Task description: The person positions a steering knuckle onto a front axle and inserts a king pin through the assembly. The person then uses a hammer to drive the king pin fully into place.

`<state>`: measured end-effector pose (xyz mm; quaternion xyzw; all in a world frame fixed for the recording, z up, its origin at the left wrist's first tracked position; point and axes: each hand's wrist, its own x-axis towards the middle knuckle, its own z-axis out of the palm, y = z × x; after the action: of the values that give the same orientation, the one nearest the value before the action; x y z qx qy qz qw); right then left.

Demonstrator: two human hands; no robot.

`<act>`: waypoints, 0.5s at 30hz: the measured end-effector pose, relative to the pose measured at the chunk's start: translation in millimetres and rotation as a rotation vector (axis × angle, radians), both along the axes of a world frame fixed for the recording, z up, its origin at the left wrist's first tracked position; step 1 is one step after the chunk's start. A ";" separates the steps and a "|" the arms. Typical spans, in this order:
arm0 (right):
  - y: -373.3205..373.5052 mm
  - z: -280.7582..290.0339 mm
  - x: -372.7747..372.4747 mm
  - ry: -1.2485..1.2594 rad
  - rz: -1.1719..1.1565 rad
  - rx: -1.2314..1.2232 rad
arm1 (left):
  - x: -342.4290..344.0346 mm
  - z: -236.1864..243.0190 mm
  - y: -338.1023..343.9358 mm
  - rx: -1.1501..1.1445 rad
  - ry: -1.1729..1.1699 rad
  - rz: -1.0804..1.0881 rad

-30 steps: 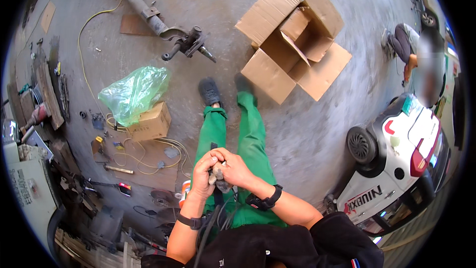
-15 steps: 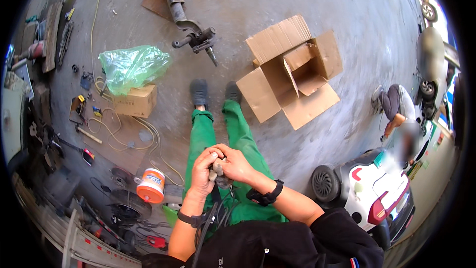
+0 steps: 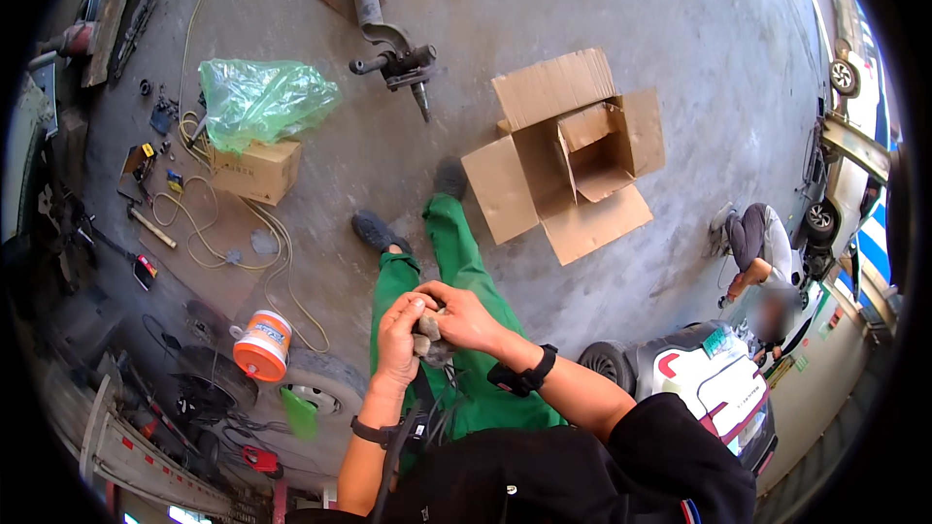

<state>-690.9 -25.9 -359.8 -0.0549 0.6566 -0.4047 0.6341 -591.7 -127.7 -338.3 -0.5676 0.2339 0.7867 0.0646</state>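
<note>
My left hand (image 3: pixel 395 342) and my right hand (image 3: pixel 468 321) meet in front of my green trousers, their fingers curled in. Between them is a bunched tan-grey thing with rounded ends (image 3: pixel 425 334), which looks like a dirty work glove; the fingers cover much of it. Each wrist wears a dark band. Below the hands, dark cables (image 3: pixel 442 408) hang by my lap. My feet stand on the grey floor, the left shoe (image 3: pixel 377 231) turned outward.
Ahead lie an open cardboard box (image 3: pixel 544 175) and a metal axle part (image 3: pixel 388 53). To the left are a smaller carton (image 3: pixel 257 172) under green plastic (image 3: pixel 262 102), a looped hose (image 3: pixel 277 233) and an orange-white bucket (image 3: pixel 262 347). Another person (image 3: pixel 767 238) bends near a white car (image 3: pixel 704 378).
My left foot has shifted outward and back, and the view has turned a little. The bucket now appears further left, with a wheel showing beside it. Both hands keep hold of the bunched thing.
</note>
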 end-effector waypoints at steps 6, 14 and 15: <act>-18.7 4.8 14.2 -0.004 0.090 -0.036 | 25.3 4.0 -8.7 -0.023 -0.011 0.057; -11.6 9.3 -13.3 -0.032 0.057 -0.069 | 3.0 12.2 -3.3 -0.038 0.013 0.049; -8.0 7.7 -15.5 -0.032 0.045 -0.070 | 1.3 11.1 -1.4 -0.035 0.010 0.037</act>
<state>-706.4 -33.9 -352.1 -0.0853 0.6303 -0.4140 0.6512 -590.3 -129.2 -327.3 -0.5688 0.2373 0.7865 0.0388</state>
